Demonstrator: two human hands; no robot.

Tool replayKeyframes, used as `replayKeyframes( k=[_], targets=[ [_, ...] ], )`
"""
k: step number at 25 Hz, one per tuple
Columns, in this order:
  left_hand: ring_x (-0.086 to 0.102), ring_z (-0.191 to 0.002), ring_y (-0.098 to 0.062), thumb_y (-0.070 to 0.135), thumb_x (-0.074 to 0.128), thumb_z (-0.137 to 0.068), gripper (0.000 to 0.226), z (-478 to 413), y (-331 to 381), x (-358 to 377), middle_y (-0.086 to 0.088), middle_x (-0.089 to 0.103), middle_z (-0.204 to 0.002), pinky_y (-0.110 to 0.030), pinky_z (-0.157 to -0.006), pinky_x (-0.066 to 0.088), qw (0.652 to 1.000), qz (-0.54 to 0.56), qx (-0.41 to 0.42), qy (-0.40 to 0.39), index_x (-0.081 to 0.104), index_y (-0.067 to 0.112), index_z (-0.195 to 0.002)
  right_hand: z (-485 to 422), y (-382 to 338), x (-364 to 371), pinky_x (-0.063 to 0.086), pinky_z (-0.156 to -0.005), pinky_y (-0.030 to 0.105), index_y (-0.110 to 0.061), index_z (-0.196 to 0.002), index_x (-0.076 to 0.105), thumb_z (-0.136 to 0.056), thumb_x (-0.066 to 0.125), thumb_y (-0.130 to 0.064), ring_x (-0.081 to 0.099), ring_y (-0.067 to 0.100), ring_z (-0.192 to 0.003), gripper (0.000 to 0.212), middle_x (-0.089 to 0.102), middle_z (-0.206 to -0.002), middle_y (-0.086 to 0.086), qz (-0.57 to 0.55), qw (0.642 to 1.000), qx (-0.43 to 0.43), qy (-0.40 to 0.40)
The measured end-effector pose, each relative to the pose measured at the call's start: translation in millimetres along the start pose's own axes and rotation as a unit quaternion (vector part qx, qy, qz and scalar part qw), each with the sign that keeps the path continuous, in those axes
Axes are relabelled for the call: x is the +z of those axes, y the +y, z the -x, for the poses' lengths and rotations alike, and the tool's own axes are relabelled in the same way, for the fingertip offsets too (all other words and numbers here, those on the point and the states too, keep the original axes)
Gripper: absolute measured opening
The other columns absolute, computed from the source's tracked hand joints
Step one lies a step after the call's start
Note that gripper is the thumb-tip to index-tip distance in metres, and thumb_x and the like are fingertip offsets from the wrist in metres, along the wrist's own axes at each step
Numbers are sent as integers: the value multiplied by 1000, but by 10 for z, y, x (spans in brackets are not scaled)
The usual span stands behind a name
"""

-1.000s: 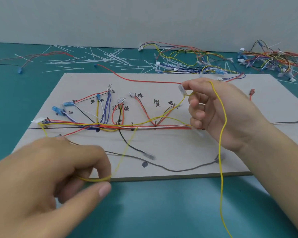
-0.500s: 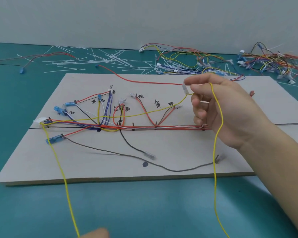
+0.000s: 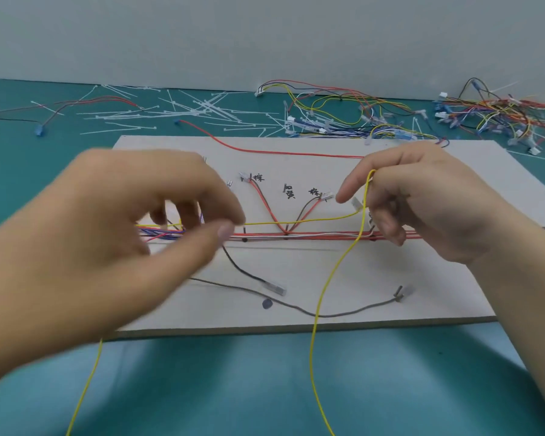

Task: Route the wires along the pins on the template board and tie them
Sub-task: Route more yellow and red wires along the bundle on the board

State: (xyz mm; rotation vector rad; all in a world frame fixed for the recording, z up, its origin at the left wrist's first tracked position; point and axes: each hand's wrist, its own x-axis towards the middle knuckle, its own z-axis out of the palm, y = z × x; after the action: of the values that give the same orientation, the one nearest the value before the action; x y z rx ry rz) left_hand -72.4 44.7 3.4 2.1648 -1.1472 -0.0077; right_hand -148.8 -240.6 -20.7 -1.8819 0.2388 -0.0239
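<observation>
Teal mat (image 3: 265,388) | right hand (image 3: 438,209) grip pinches thin yellow wire (image 3: 328,278) | left hand (image 3: 107,240) grip blurred, cannot tell

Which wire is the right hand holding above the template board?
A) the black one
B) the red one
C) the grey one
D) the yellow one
D: the right hand pinches the yellow wire at its fingertips, and the wire hangs down past the template board's front edge.
</observation>
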Motion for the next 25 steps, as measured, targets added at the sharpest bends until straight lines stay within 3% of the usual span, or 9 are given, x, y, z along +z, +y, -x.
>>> replayKeyframes(
  k=[2, 4, 6, 11, 14, 16, 21, 25],
  targets=[
    [64, -75, 3, 54, 64, -82, 13, -112, -108, -7, 22, 70, -85, -15, -57, 44, 998, -42, -23, -34, 70, 47, -92, -8, 3, -8, 37, -39, 25, -5, -73, 77, -77, 44, 9, 41, 25, -38, 36, 49, -43, 19, 35, 999, 4, 10],
    [62, -71, 5, 56, 68, -83, 9, -255, -232, -9, 29, 67, -85, -25, -55, 44, 985, -109, -57, -121, 71, 50, -90, -27, 16, -16, 37, -41, 23, -5, -66, 74, -76, 43, 11, 44, 23, -39, 36, 54, -45, 18, 73, 996, -7, 52],
    [60, -66, 5, 54, 68, -78, 10, -357, -337, 6, 30, 66, -79, -25, -54, 41, 975, -127, -78, -166, 73, 48, -84, -43, 24, -25, 37, -40, 20, -5, -61, 72, -74, 44, 12, 45, 17, -36, 35, 56, -43, 16, 95, 991, -28, 87],
    [64, -64, -9, 67, 60, -71, 24, -347, -414, 74, 13, 68, -75, -36, -57, 54, 977, -116, -44, -172, 72, 50, -81, -41, 15, -14, 43, -44, 26, -21, -79, 82, -76, 42, 10, 50, 23, -40, 50, 67, -57, 17, 82, 996, -14, 45],
    [63, -73, -5, 47, 76, -80, 5, -358, -383, 199, 23, 66, -83, -35, -62, 53, 978, -115, -23, -175, 72, 46, -79, -56, 21, -79, 46, -47, 29, -15, -83, 83, -80, 39, 11, 53, 25, -41, 51, 74, -72, 18, 40, 999, 15, -9],
    [61, -76, -3, 37, 81, -83, 12, -377, -363, 278, 25, 65, -84, -37, -65, 53, 978, -126, -13, -163, 72, 44, -80, -60, 37, -120, 49, -47, 30, -8, -81, 81, -82, 37, 14, 56, 22, -45, 50, 73, -74, 18, 21, 999, 27, -29],
    [62, -73, 2, 35, 87, -75, 12, -478, -313, 354, 37, 63, -74, -26, -54, 44, 985, -115, -16, -128, 75, 37, -76, -81, 76, -164, 53, -50, 31, 9, -76, 75, -75, 33, 18, 62, 24, -52, 44, 69, -71, 24, -48, 995, 63, -54],
    [65, -63, 1, 30, 82, -81, 13, -552, -325, 324, 28, 67, -63, -16, -49, 44, 983, -109, -12, -149, 74, 33, -72, -68, 95, -202, 60, -58, 33, 9, -81, 75, -79, 30, 22, 67, 25, -58, 47, 72, -74, 25, -51, 995, 52, -63]
  ],
)
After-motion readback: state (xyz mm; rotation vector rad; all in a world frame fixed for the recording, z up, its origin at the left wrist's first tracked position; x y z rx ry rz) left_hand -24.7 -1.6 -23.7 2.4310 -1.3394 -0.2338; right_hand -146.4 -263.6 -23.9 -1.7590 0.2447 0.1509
